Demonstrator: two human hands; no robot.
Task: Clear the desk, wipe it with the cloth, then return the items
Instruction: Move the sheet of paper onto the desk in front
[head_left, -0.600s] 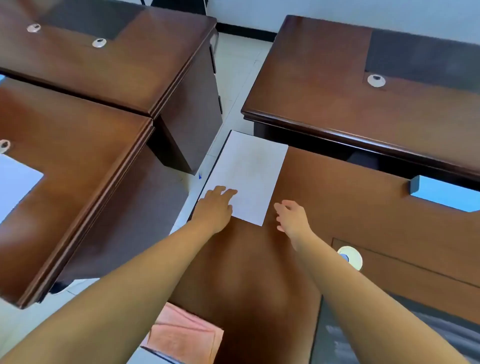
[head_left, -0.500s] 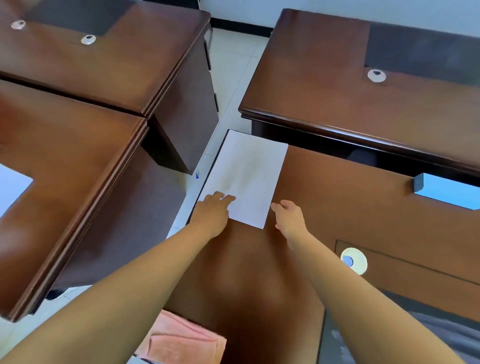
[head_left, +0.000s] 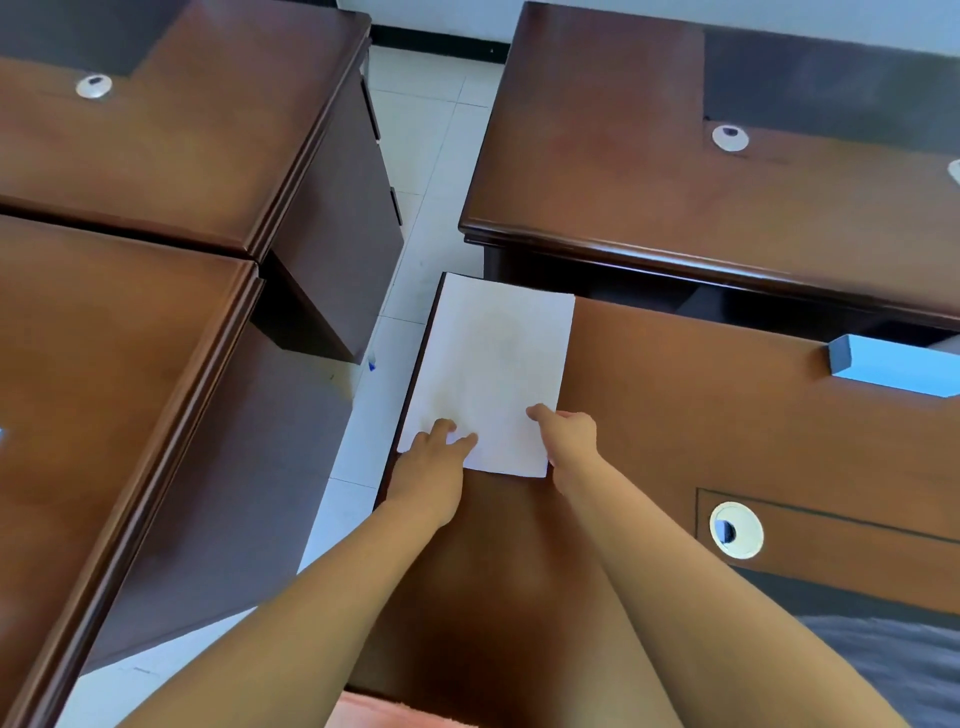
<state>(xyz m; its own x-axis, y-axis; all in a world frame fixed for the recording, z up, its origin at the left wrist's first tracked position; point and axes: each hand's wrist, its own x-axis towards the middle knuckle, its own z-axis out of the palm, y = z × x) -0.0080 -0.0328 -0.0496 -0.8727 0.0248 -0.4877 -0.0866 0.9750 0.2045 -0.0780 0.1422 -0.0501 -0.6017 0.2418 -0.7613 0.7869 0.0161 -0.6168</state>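
My left hand lies flat on the near left corner of the white paper, fingers spread and pressing down, gripping nothing. My right hand is at the paper's near right corner, the forefinger lying on the sheet; whether its grip is pinching the edge I cannot tell. The paper sits at the far left corner of the brown surface, in the middle of the frame, its left edge flush with the surface's left edge and its far edge at the back edge. A pink cloth shows only as a sliver at the bottom edge of the frame. A blue box rests at the right, on the surface's back edge; what is in it I cannot see. A round cable grommet lies lower right. Right of the paper the surface is bare as far as the box. Left of it a narrow strip of tiled floor separates this surface from the neighbouring desk.
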